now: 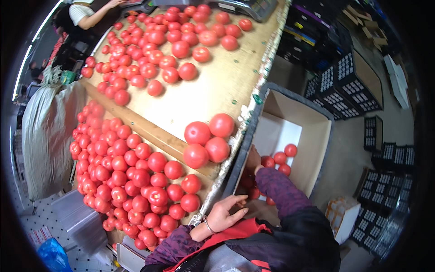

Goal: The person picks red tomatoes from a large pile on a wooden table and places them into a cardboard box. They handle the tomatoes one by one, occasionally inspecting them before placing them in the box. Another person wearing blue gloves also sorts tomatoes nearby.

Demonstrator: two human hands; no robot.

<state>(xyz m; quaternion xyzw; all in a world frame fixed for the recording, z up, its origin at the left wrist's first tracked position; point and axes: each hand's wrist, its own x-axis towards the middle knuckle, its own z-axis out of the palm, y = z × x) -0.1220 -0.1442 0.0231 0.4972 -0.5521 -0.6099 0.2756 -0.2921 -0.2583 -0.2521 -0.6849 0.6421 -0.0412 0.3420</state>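
Note:
My left hand point(225, 213), with a bracelet on the wrist, hangs by the near edge of the table with its fingers apart and nothing in them. My right hand point(252, 159) reaches into a deep crate point(306, 136) lined with cardboard. Its fingers are mostly hidden, so what it holds cannot be told. Beside it, several red tomatoes point(280, 158) rest near one end of the crate. On the table, close to the crate, sits a cluster of several larger tomatoes point(206, 141). A dense heap of tomatoes point(132, 180) lies left of my left hand.
A wooden strip point(146, 129) divides the tabletop point(210, 91); more tomatoes point(156, 37) spread beyond it. At the far end stands a scale point(251, 8). Stacked black crates point(343, 85) and a taped white box point(342, 217) stand on the right-hand floor. Another person's arm point(91, 17) shows upper left.

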